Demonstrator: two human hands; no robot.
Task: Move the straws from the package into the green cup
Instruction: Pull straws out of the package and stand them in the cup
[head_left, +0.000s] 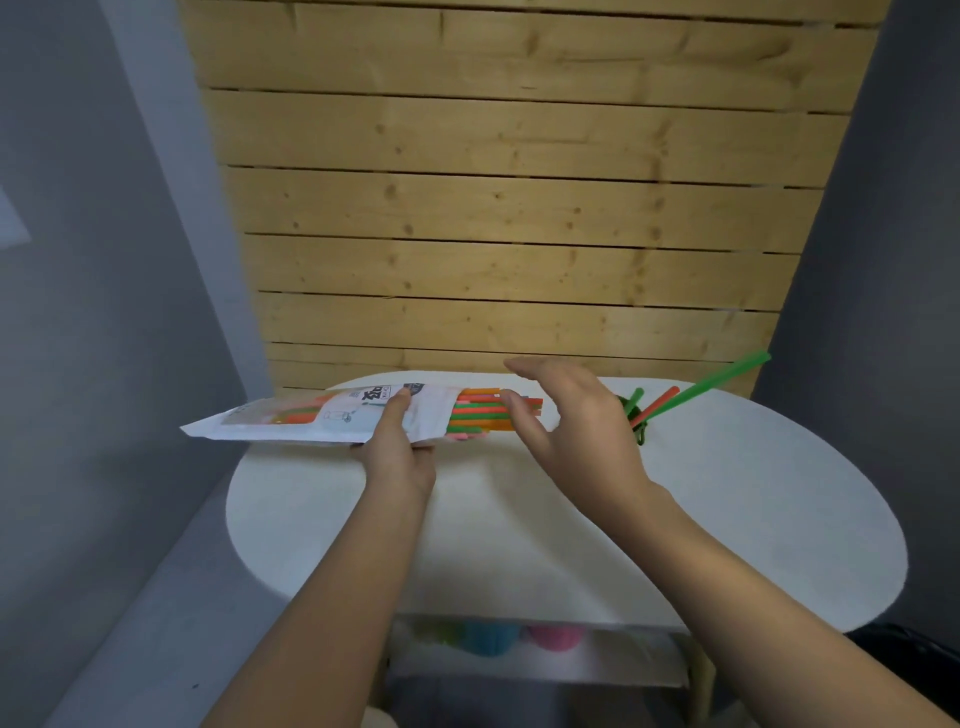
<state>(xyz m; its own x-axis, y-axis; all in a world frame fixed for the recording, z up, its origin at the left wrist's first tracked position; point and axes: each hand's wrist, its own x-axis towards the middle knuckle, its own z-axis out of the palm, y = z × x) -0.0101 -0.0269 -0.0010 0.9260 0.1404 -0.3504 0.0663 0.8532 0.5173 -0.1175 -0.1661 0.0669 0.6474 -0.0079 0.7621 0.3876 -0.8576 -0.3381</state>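
My left hand (397, 449) grips a white straw package (317, 418) held level above the white round table (727, 519), thumb on top. Orange, green and pink straws (480, 413) stick out of its open right end. My right hand (576, 426) hovers open at those straw ends, fingers straight, thumb close to the tips; it holds nothing. Behind my right hand stands the green cup (638, 415), mostly hidden, with a green straw (722, 382) and an orange-red straw (657, 408) leaning out to the right.
A wooden slat wall (519, 208) rises right behind the table. Grey walls stand on both sides. Under the table's near edge, a lower shelf holds blue (491, 639), pink (553, 636) and green round things, blurred.
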